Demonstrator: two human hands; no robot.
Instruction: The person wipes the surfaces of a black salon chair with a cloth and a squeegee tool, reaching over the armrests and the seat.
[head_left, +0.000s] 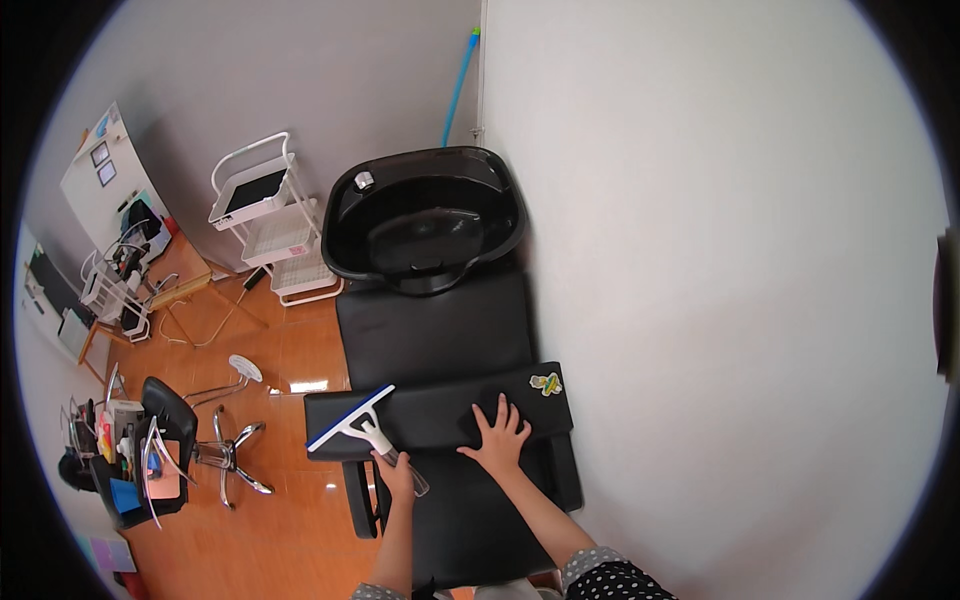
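My left hand (397, 476) is wrapped around the clear handle of a white spray squeegee (371, 431). Its blue-edged blade slants across the left end of a black padded bolster (442, 416); whether it presses on the surface I cannot tell. My right hand (499, 442), holding nothing, is spread over the bolster's right half with its fingers apart. Near its fingertips a small yellow and green sticker (546, 384) lies on the bolster. The bolster spans a black salon wash chair (439, 330), whose black basin (427, 225) is at the far end.
A white three-tier trolley (277, 232) stands left of the basin. Against the wall corner leans a blue pole (459, 90). A black wheeled salon chair (169, 420) holding several items is at the left, near a mirror (112, 180). The white wall (712, 300) runs close along my right.
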